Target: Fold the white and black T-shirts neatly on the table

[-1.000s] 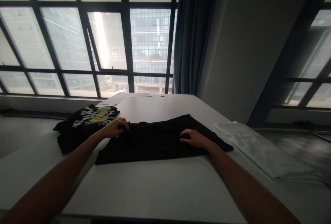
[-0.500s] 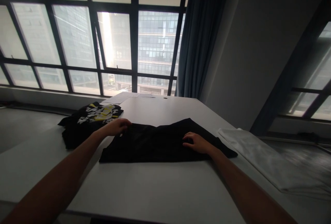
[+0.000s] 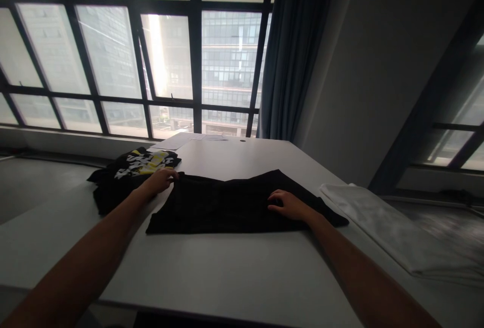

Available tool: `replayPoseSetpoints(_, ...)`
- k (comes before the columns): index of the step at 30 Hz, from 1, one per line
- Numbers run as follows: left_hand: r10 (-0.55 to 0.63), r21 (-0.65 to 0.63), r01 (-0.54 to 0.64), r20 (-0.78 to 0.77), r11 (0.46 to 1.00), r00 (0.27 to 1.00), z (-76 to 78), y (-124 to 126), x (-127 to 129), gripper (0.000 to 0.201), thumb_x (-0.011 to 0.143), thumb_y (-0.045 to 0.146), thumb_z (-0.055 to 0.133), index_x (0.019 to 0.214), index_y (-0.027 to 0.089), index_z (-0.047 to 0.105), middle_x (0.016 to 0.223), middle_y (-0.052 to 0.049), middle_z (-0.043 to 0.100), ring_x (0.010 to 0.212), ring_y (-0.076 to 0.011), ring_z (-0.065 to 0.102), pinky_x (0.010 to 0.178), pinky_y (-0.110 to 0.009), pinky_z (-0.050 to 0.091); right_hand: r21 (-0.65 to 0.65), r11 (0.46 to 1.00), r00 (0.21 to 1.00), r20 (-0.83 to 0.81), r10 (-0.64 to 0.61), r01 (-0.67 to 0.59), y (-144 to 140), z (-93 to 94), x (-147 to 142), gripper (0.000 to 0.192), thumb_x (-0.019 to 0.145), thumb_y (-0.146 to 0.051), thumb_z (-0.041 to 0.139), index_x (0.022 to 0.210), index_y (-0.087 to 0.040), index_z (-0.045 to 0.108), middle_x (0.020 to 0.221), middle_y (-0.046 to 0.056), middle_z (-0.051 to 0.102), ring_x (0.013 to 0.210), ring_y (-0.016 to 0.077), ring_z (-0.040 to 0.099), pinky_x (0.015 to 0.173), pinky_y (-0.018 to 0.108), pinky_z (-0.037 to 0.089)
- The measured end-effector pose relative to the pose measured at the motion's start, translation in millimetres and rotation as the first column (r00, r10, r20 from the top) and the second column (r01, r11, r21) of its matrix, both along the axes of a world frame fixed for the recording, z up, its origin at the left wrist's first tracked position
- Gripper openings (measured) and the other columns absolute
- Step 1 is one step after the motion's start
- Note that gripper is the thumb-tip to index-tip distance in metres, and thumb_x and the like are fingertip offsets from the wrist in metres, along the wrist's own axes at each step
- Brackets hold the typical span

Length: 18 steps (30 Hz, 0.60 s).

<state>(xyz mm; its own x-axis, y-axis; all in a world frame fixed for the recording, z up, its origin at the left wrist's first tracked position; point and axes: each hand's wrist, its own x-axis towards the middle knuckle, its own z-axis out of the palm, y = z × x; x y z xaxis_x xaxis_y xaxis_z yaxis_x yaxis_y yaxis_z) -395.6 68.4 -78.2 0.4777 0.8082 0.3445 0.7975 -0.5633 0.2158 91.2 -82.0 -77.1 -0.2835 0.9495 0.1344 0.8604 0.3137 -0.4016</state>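
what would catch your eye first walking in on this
The black garment spread flat mid-table, with the left hand at its far left corner and the right hand resting on its right side. Left of it lies a black shirt with yellow and white print; behind, big grid windows.
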Motion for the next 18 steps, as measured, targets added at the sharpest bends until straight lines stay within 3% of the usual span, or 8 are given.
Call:
replayPoseSetpoints(4, 0.066, -0.001, -0.066, 0.023, 0.998, 0.998, -4.3, 0, 4, 0.039, 0.075, 0.024, 0.044, 0.098, 0.020, 0.075, 0.117, -0.007, 0.071, 0.112, -0.0246, 0.063, 0.103, -0.033, 0.042, 0.020, 1.000, 1.000, 0.000, -0.007, 0.007, 2, -3.7, 2, 0.030, 0.082, -0.037, 0.066, 0.106, -0.018, 0.071, 0.120, 0.009, 0.062, 0.106, 0.0240, 0.060, 0.098, 0.036, 0.046)
replayPoseSetpoints(8, 0.026, -0.041, -0.025, 0.019, 0.999, 0.999, -9.4, -12, 28, 0.052, 0.089, 0.043, 0.037, 0.123, 0.017, 0.066, 0.130, -0.008, 0.064, 0.124, -0.0235, 0.056, 0.108, -0.032, 0.037, 0.028, 1.000, 1.000, -0.006, 0.005, -0.005, 4, -6.3, 4, 0.032, 0.082, -0.039, 0.066, 0.106, -0.019, 0.071, 0.120, 0.009, 0.062, 0.106, 0.0237, 0.060, 0.098, 0.036, 0.046)
replayPoseSetpoints(12, -0.004, -0.236, -0.028, -0.135, 0.971, 0.991, -20.5, -25, 54, 0.073, 0.090, 0.061, 0.032, 0.147, 0.016, 0.041, 0.154, -0.011, 0.035, 0.144, -0.0261, 0.028, 0.117, -0.041, 0.021, 0.019, 1.000, 0.998, 0.064, -0.007, 0.006, 6, -7.5, 7, 0.035, 0.083, -0.041, 0.065, 0.111, -0.020, 0.069, 0.128, 0.009, 0.059, 0.113, 0.0253, 0.057, 0.101, 0.039, 0.043)
replayPoseSetpoints(15, 0.037, -0.305, -0.113, -0.244, 0.945, 0.969, -23.9, -26, 57, 0.080, 0.089, 0.066, 0.028, 0.154, 0.018, 0.025, 0.161, -0.009, 0.014, 0.149, -0.0273, 0.006, 0.118, -0.049, 0.009, 0.005, 0.994, 0.979, 0.176, -0.107, 0.107, 6, -9.0, 9, 0.055, 0.083, -0.049, 0.064, 0.131, -0.023, 0.058, 0.145, 0.011, 0.045, 0.132, 0.0300, 0.043, 0.110, 0.046, 0.034)
replayPoseSetpoints(18, 0.055, -0.344, -0.155, -0.284, 0.926, 0.957, -16.7, -26, 48, 0.091, 0.082, 0.074, 0.034, 0.155, 0.020, 0.022, 0.162, -0.009, 0.011, 0.149, -0.0286, 0.008, 0.118, -0.047, 0.012, -0.075, 0.976, 0.953, 0.243, -0.180, 0.203, 5, -9.4, 14, 0.074, 0.084, -0.062, 0.055, 0.146, -0.022, 0.042, 0.155, 0.011, 0.032, 0.142, 0.0310, 0.028, 0.115, 0.050, 0.024)
